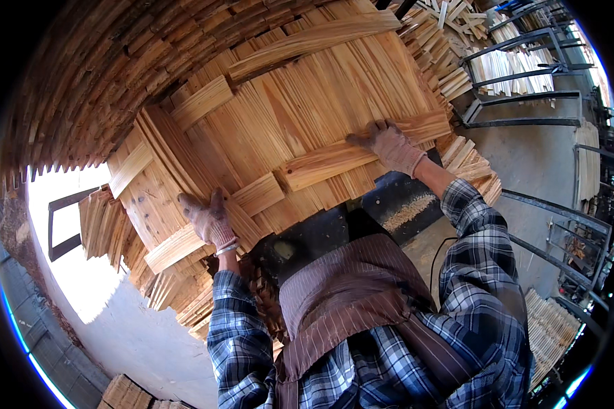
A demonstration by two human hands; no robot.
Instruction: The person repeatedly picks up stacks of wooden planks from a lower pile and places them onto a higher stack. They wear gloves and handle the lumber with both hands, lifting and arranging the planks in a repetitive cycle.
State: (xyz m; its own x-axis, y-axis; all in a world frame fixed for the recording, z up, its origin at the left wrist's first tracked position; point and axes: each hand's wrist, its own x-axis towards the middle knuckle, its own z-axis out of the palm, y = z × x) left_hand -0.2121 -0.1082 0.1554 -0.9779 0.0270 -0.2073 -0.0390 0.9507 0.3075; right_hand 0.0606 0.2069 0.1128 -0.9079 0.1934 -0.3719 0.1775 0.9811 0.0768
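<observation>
Panel of pale orange-brown wooden slats laid edge to edge (320, 102): set diagonally in front of the person, up on stacked timber, markings are grain streaks and small dark knots. Across it: long flat pale-wood batten near the far edge (314, 42), another on the near right (365, 151), plus shorter batten pieces at left, one of them (256, 195) just beside the near-right batten's end. A bundle of thin darker reddish-brown slats (174, 146) crosses the panel's left part. Left hand (210, 221), in a pinkish-grey knit glove, is palm-down at that bundle's near end, thumb and fingers parted in a V; can't tell if it grips. Right hand (393, 148), same type of glove, lies over the near-right batten, half open, thumb out to the left; can't tell if it's gripping or pressing. Near side: black flat surface with pale sawdust heap (411, 213), then brown pinstriped cloth apron (348, 293) over blue-white plaid shirt (481, 273). Far left: big stack of rough brown timber (95, 88). Right: black metal frames (525, 123) on grey concrete floor (525, 160).
</observation>
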